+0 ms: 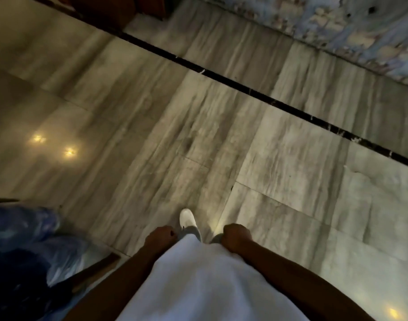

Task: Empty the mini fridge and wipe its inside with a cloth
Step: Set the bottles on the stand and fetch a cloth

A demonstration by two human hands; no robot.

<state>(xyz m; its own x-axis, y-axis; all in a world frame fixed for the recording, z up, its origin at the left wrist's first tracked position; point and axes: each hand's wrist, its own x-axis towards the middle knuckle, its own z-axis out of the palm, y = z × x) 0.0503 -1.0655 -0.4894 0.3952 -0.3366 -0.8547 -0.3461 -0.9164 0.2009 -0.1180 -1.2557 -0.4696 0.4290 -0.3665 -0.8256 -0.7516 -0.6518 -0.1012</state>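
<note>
No mini fridge and no cloth show in this blurred downward view. I stand on a grey marble floor (198,126). My left hand (161,237) hangs low in front of my white shirt (198,279), fingers curled into a loose fist with nothing visible in it. My right hand (235,236) is held the same way, fist closed and empty as far as I can see. One white shoe (186,217) pokes out between the two hands.
A black inlay strip (267,100) crosses the floor diagonally. A blue patterned rug (351,26) lies at the upper right. Blue plastic bags (24,251) sit at the lower left beside a wooden edge (98,267). Dark wooden furniture (119,8) stands at the top.
</note>
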